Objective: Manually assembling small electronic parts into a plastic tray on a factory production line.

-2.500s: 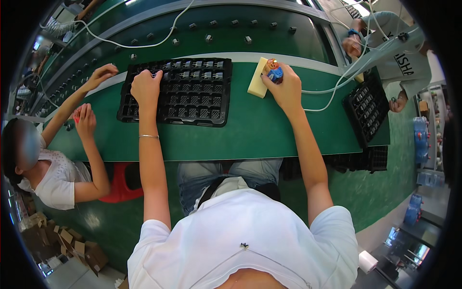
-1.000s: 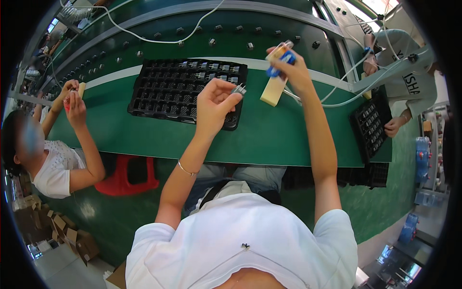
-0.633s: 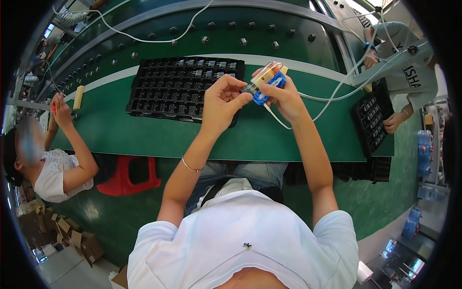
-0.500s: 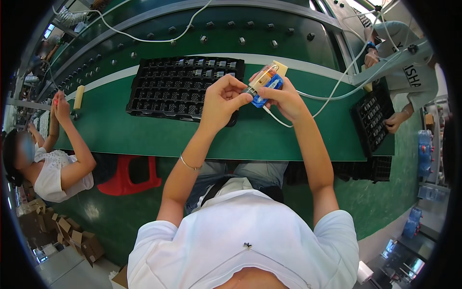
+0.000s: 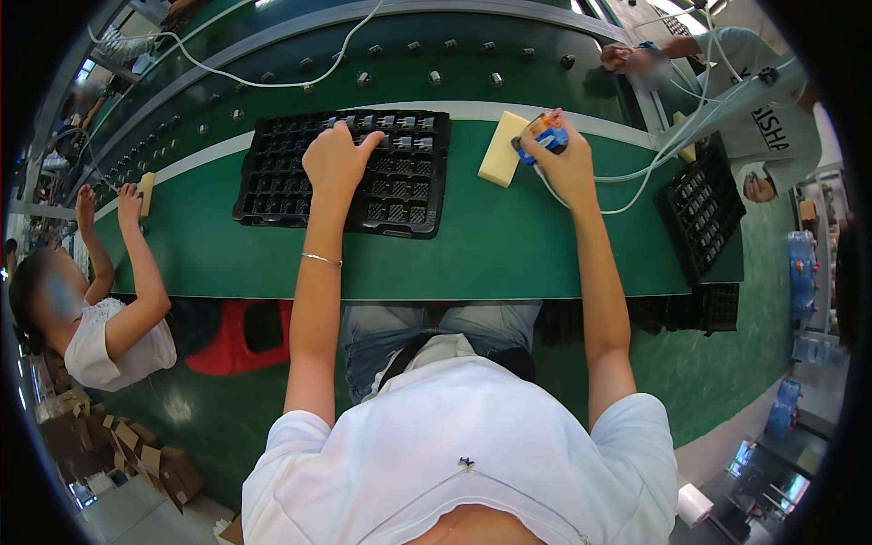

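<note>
My left hand (image 5: pixel 334 163) is over the left-middle of a black compartment tray (image 5: pixel 391 227), its thumb spread apart from the forefinger; the other fingers are partly hidden. Small dark parts with metallic pins (image 5: pixel 409 121) sit in the tray's far right pockets, next to this hand. In my right hand (image 5: pixel 568 168) is a small blue hand-held device (image 5: pixel 551 139) with orange bits and a white cable, raised above the table. Just left of it, a pale yellow block (image 5: pixel 502 150) lies on the green tabletop.
Small dark parts (image 5: pixel 434 78) stand in rows on the green belt beyond a metal rail. A co-worker (image 5: pixel 123 309) sits at the left near a red stool (image 5: pixel 238 341). Another person (image 5: pixel 758 136) stands at the right by a second black tray (image 5: pixel 698 213). White cables hang overhead.
My hands have parted. The left has moved from the device to over the tray; the right has carried the device rightward, uncovering the yellow block. The right co-worker's hand has reached toward the belt.
</note>
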`<act>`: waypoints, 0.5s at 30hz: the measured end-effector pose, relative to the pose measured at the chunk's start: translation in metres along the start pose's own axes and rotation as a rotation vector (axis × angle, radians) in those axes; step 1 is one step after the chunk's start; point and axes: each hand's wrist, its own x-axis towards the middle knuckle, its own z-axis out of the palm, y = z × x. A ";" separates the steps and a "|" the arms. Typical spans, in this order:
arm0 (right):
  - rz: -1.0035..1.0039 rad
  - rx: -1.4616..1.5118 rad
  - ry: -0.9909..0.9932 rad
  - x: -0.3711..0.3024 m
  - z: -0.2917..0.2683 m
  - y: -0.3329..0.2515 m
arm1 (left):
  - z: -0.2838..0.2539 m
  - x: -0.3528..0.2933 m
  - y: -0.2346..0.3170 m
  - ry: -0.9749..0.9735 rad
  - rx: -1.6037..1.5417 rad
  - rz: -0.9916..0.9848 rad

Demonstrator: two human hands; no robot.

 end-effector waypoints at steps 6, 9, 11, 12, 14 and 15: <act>-0.239 -0.381 0.151 -0.011 0.022 -0.007 | 0.005 0.007 -0.007 -0.056 -0.002 -0.026; -0.170 -0.400 0.141 -0.013 0.024 -0.014 | 0.007 0.002 -0.010 -0.021 -0.030 -0.030; -0.188 -0.418 0.160 -0.014 0.025 -0.012 | 0.002 -0.002 -0.007 0.042 -0.193 -0.097; -0.210 -0.435 0.174 -0.014 0.026 -0.010 | 0.003 -0.002 -0.005 0.057 -0.260 -0.125; -0.193 -0.428 0.163 -0.014 0.025 -0.011 | 0.004 -0.006 -0.004 0.075 -0.459 -0.106; -0.179 -0.420 0.150 -0.014 0.025 -0.011 | 0.004 -0.008 -0.003 0.095 -0.657 -0.088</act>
